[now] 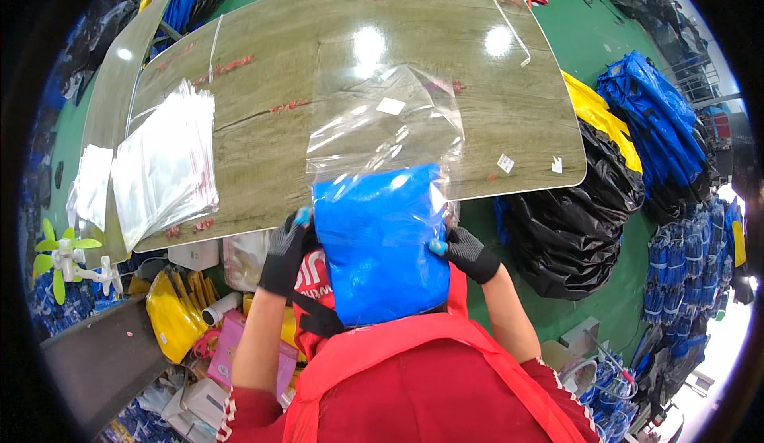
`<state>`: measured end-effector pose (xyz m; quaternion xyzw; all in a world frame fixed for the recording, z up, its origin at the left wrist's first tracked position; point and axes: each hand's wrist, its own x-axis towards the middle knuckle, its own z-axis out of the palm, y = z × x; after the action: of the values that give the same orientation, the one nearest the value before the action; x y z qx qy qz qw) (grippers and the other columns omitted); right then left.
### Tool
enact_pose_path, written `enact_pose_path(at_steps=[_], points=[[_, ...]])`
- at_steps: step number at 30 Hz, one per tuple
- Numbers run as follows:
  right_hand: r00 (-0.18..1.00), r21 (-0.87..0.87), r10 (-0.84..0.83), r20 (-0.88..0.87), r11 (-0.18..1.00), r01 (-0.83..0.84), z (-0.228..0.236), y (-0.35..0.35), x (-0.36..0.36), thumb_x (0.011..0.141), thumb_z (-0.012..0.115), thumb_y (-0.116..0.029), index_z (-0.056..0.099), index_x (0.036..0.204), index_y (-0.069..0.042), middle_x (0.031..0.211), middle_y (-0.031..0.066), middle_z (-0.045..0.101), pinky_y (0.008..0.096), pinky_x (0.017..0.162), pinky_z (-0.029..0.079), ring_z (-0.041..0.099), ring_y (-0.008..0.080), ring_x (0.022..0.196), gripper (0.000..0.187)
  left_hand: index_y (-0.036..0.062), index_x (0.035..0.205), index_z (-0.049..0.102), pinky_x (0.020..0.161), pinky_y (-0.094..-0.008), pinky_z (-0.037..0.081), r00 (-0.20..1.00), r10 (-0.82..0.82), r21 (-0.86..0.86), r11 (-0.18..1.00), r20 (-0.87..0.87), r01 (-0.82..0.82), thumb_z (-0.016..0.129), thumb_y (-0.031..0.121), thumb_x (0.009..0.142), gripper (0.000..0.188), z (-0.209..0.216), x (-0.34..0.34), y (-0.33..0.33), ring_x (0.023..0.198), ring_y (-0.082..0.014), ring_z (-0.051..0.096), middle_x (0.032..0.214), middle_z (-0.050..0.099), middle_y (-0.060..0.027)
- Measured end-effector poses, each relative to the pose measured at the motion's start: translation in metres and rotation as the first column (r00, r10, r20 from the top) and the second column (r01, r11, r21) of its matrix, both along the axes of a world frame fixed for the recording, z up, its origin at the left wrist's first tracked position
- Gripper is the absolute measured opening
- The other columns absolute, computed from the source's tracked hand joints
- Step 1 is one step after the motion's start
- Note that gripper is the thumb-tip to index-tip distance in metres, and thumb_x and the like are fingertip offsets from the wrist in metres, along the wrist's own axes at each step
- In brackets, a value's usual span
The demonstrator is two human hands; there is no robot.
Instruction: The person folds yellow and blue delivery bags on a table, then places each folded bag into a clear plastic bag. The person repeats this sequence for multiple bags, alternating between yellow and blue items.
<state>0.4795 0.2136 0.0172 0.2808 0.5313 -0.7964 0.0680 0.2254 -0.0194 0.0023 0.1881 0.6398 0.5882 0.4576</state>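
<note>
A folded blue item with a smooth, shiny surface (382,248) lies inside a clear plastic bag (390,145) in front of my body. The bag's loose upper part spreads flat over the table's near edge. My left hand (288,254), in a dark glove with blue fingertips, is closed on the bag's left edge. On the opposite edge, my right hand (469,255), gloved alike, grips the bag with its thumb on top. The fingers beneath the bag are hidden.
The wood-patterned table (263,157) carries a stack of clear bags (171,157) at left and small white labels (504,163) at right. Black bundles (569,212) and blue bundles (652,117) stand at right. A small green-bladed fan (65,254) sits at lower left.
</note>
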Motion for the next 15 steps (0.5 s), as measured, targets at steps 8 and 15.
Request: enact_pose_path(at_steps=[8, 15], points=[[0.986, -0.03, -0.153, -0.065, 0.988, 0.151, 0.017, -0.037, 0.019, 0.063, 0.089, -0.039, 0.022, 0.151, -0.007, 0.144, 0.0162, 0.043, 0.0419, 0.108, 0.038, 0.042, 0.0263, 0.131, 0.115, 0.0015, 0.13, 0.049, 0.095, -0.0342, 0.045, 0.959, 0.036, -0.078, 0.997, 0.28, -0.015, 0.07, 0.031, 0.089, 0.055, 0.014, 0.093, -0.028, 0.11, -0.0187, 0.054, 0.12, 0.058, -0.01], [0.998, -0.013, -0.059, 0.02, 0.998, 0.059, 0.038, -0.038, 0.027, 0.067, 0.089, -0.03, 0.027, 0.149, -0.005, 0.141, 0.0173, 0.047, 0.0432, 0.106, 0.041, 0.046, 0.0277, 0.129, 0.106, 0.0019, 0.131, 0.049, 0.092, -0.0348, 0.049, 0.975, 0.118, 0.115, 0.983, 0.19, -0.142, 0.046, 0.051, 0.098, 0.06, 0.003, 0.013, -0.035, 0.106, -0.0178, 0.059, 0.121, 0.059, -0.0104]])
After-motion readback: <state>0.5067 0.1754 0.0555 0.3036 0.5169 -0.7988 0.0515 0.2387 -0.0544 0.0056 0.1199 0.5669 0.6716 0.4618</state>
